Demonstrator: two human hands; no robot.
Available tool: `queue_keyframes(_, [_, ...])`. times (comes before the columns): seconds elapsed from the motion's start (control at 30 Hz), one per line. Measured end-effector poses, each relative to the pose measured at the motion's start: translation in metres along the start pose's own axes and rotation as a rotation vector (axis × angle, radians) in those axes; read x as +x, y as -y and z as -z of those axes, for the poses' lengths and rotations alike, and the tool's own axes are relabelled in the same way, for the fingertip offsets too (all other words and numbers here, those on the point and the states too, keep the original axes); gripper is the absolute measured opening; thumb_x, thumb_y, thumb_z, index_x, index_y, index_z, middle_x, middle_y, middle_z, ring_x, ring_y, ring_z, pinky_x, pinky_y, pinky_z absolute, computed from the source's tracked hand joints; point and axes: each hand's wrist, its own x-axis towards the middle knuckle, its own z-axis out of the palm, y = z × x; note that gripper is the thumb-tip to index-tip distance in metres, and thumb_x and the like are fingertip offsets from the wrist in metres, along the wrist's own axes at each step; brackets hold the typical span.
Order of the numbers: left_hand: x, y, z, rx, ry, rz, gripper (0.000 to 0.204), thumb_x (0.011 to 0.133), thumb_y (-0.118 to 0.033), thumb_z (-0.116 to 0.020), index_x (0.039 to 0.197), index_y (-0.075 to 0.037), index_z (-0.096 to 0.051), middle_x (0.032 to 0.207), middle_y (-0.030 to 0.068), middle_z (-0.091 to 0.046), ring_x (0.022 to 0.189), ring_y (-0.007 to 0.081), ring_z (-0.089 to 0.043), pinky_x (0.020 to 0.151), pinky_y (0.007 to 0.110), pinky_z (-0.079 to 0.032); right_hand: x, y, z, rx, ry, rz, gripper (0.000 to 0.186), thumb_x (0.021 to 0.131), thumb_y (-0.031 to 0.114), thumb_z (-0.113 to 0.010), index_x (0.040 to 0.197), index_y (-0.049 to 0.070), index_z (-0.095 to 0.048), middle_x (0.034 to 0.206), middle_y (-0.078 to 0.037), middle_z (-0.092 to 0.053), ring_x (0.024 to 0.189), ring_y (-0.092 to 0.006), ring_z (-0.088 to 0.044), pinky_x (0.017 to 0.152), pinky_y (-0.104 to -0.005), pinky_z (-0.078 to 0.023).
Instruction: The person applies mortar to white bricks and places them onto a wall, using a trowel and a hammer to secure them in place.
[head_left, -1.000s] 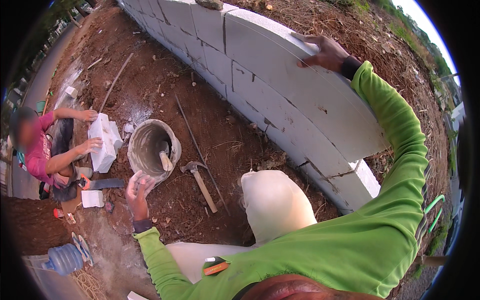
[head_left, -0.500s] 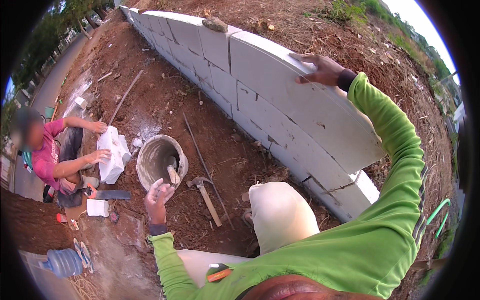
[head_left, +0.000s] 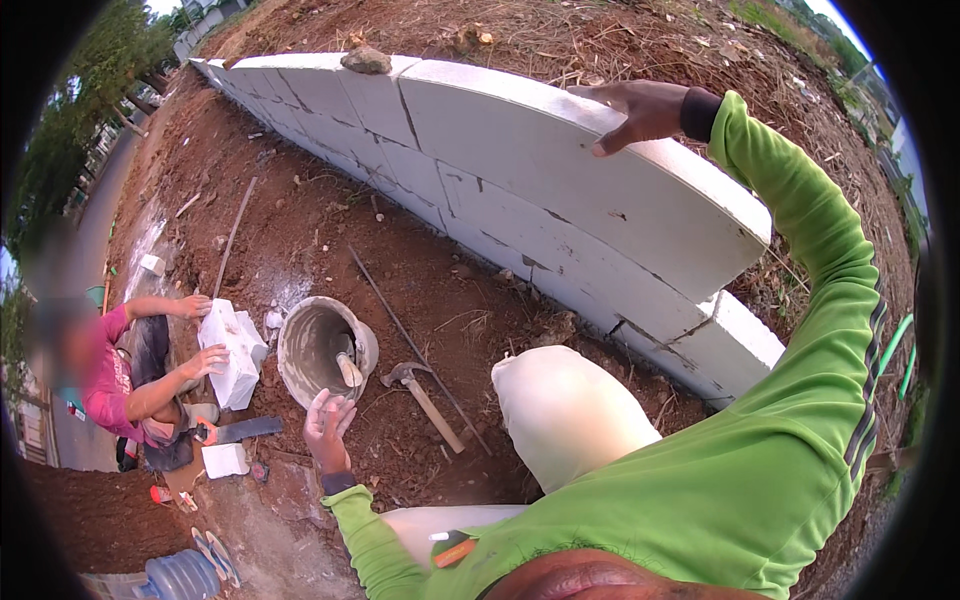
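My right hand [head_left: 640,110] rests flat on the top edge of a large white block [head_left: 560,170], the top course of a low white block wall [head_left: 400,150]. My left hand [head_left: 327,428] hangs open and empty just below a grey bucket [head_left: 322,352] that has a trowel [head_left: 348,370] inside. A hammer [head_left: 425,395] lies on the red soil right of the bucket. Both arms wear green sleeves.
A seated person in pink at the left holds a small white block [head_left: 232,352], with a hand saw [head_left: 235,431] and a block offcut [head_left: 224,460] beside them. A thin metal rod [head_left: 415,345] lies on the soil. A stone [head_left: 366,60] sits on the wall. A water jug [head_left: 182,575] stands at the lower left.
The view has shifted so the wall sits lower and nearer. My left hand stays open near the bucket. My right hand keeps its place on the top block.
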Motion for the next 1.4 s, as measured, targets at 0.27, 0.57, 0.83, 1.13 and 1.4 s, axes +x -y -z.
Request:
queue_keyframes(0.27, [-0.004, -0.005, -0.005, 0.001, -0.012, 0.013, 0.049, 0.102, -0.019, -0.063, 0.142, 0.005, -0.048, 0.117, 0.0178, -0.066, 0.107, 0.0321, -0.071, 0.094, 0.043, -0.060, -0.049, 0.001, -0.012, -0.161, -0.047, -0.021, 0.102, 0.064, 0.025, -0.087, 0.156, 0.020, -0.044, 0.143, -0.020, -0.060, 0.126, -0.0358, -0.062, 0.115, -0.0454, -0.044])
queue_keyframes(0.57, [0.000, 0.004, -0.002, 0.001, 0.033, -0.001, 0.050, 0.103, -0.020, -0.062, 0.143, 0.005, -0.046, 0.118, 0.0193, -0.066, 0.108, 0.0332, -0.070, 0.096, 0.044, -0.059, -0.056, 0.006, -0.021, -0.279, -0.187, 0.029, 0.093, 0.066, 0.022, -0.080, 0.153, 0.017, -0.050, 0.123, -0.021, -0.068, 0.114, -0.0351, -0.064, 0.108, -0.0438, -0.047])
queue_keyframes(0.83, [-0.001, 0.003, 0.000, 0.024, 0.018, 0.025, 0.050, 0.104, -0.021, -0.061, 0.144, 0.005, -0.045, 0.120, 0.0198, -0.065, 0.108, 0.0338, -0.069, 0.096, 0.045, -0.059, -0.059, 0.025, -0.017, -0.280, -0.132, -0.017, 0.092, 0.066, 0.021, -0.080, 0.152, 0.013, -0.050, 0.121, -0.021, -0.068, 0.113, -0.0354, -0.064, 0.104, -0.0430, -0.049])
queue_keyframes(1.13, [0.009, 0.014, 0.000, 0.063, 0.068, 0.064, 0.051, 0.104, -0.023, -0.060, 0.146, 0.002, -0.044, 0.126, 0.0200, -0.062, 0.113, 0.0339, -0.067, 0.098, 0.044, -0.057, -0.066, 0.021, -0.018, -0.268, -0.114, -0.062, 0.091, 0.068, 0.022, -0.080, 0.153, 0.012, -0.049, 0.119, -0.022, -0.069, 0.111, -0.0365, -0.067, 0.103, -0.0432, -0.051])
queue_keyframes(1.4, [0.005, 0.016, 0.006, 0.061, 0.037, 0.071, 0.056, 0.103, -0.029, -0.061, 0.149, -0.002, -0.043, 0.126, 0.0173, -0.062, 0.113, 0.0310, -0.066, 0.095, 0.042, -0.054, -0.103, -0.010, 0.021, -0.074, -0.163, -0.047, 0.079, 0.084, 0.049, -0.076, 0.149, 0.011, -0.053, 0.125, -0.022, -0.069, 0.113, -0.0363, -0.067, 0.096, -0.0441, -0.053])
